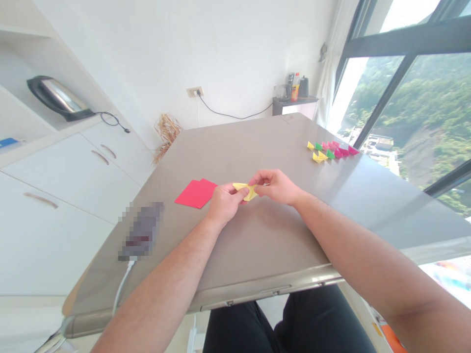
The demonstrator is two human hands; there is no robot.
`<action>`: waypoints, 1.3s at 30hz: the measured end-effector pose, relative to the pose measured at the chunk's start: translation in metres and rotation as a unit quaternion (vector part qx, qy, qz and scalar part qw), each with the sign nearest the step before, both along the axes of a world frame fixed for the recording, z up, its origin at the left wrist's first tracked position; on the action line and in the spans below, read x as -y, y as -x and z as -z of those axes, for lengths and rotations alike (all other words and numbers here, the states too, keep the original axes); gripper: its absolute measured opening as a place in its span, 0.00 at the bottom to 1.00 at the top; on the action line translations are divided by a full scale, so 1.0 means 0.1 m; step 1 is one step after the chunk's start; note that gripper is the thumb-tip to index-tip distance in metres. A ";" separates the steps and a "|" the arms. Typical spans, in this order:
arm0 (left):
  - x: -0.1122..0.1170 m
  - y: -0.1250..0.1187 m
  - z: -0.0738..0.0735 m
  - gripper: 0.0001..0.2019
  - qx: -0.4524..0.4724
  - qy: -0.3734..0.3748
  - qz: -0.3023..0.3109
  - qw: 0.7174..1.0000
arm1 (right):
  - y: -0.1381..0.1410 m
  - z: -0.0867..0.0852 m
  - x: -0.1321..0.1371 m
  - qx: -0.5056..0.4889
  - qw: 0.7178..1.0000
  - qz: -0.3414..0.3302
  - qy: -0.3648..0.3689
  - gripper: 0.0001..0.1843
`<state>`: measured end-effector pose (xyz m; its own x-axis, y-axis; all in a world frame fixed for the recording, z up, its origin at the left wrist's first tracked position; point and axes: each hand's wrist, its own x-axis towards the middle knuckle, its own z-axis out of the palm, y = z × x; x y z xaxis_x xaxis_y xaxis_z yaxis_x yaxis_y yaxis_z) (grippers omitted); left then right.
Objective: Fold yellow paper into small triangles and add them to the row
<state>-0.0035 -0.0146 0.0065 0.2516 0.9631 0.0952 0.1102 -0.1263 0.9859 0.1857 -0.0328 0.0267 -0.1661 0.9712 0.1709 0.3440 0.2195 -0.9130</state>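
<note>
Between my two hands is a small folded piece of yellow paper [251, 194], held just above the table. My left hand [225, 201] pinches its left part, the thumb lying across the front. On the other side, my right hand [274, 185] grips the right edge with thumb and fingers. My fingers cover parts of the folds. Sheets of red paper [196, 194] lie flat on the table, just left of my left hand. Several small folded paper boats [330, 154] in yellow, green, pink and magenta stand in rows at the far right.
A blurred-out dark device [142, 233] with a white cable [123, 284] lies at the table's left. Behind the grey-brown table [235, 147], a small cabinet [294, 106] carries bottles. A kettle [61, 98] sits on the left shelf. Windows [434, 108] line the right.
</note>
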 end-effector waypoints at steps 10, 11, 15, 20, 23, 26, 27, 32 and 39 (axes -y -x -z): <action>0.00 0.00 -0.01 0.16 0.045 0.012 0.012 0.999 | 0.00 -0.01 0.00 -0.038 0.998 -0.032 0.024 0.09; 0.01 0.00 -0.01 0.18 0.039 0.010 0.014 0.999 | 0.00 0.00 0.00 -0.031 0.999 -0.026 0.024 0.09; 0.03 0.01 -0.02 0.22 -0.030 -0.047 0.003 0.998 | 0.00 0.04 -0.03 0.007 1.000 -0.001 0.006 0.09; 0.02 0.01 -0.01 0.11 -0.091 -0.076 0.002 0.993 | 0.00 0.05 -0.01 0.032 0.999 0.001 0.007 0.09; 0.02 -0.01 -0.03 0.09 -0.074 -0.075 -0.009 0.994 | 0.02 0.01 0.01 0.038 0.999 0.013 0.005 0.09; 0.03 -0.03 -0.05 0.08 -0.062 -0.080 -0.019 0.995 | 0.03 -0.02 0.02 0.040 0.999 0.035 0.011 0.07; 0.04 -0.04 -0.06 0.08 -0.058 -0.081 -0.022 0.995 | 0.02 -0.03 0.03 0.041 0.998 0.042 0.016 0.06; 0.03 -0.04 -0.05 0.06 -0.034 -0.088 -0.018 0.995 | 0.00 -0.04 0.03 0.051 0.997 0.055 0.031 0.05; -0.01 -0.04 -0.05 0.04 0.018 -0.064 -0.037 0.997 | -0.01 -0.02 0.02 0.057 0.997 0.049 0.016 0.05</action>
<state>0.0004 -0.0133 0.0116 0.1752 0.9583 0.2258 0.0892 -0.2439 0.9657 0.1872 -0.0348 0.0284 -0.0875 0.9884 0.1240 0.4641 0.1506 -0.8729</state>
